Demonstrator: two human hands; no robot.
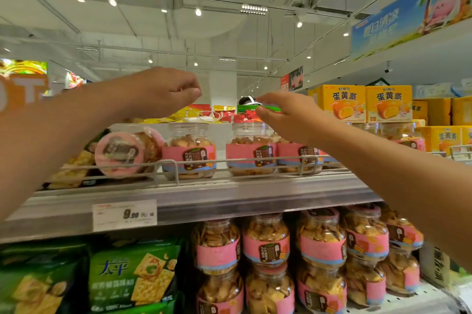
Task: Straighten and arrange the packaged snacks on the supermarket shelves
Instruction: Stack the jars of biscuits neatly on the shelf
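Note:
Clear biscuit jars with pink labels stand on the top shelf (229,186) behind a wire rail. One jar (122,152) lies on its side at the left, its pink lid facing me. Upright jars (189,152) (251,154) stand to its right. My left hand (166,91) hovers above the tipped jar and the first upright jar, with its fingers curled and nothing in them. My right hand (283,114) reaches over the upright jars, and its thumb and forefinger pinch a thin green flat item (249,108).
Yellow egg-yolk pie boxes (365,102) are stacked at the right of the top shelf. More pink-labelled jars (267,242) fill the shelf below, beside green cracker packs (132,272). A price tag (124,214) hangs on the shelf edge. Red and yellow bags (224,114) lie behind the jars.

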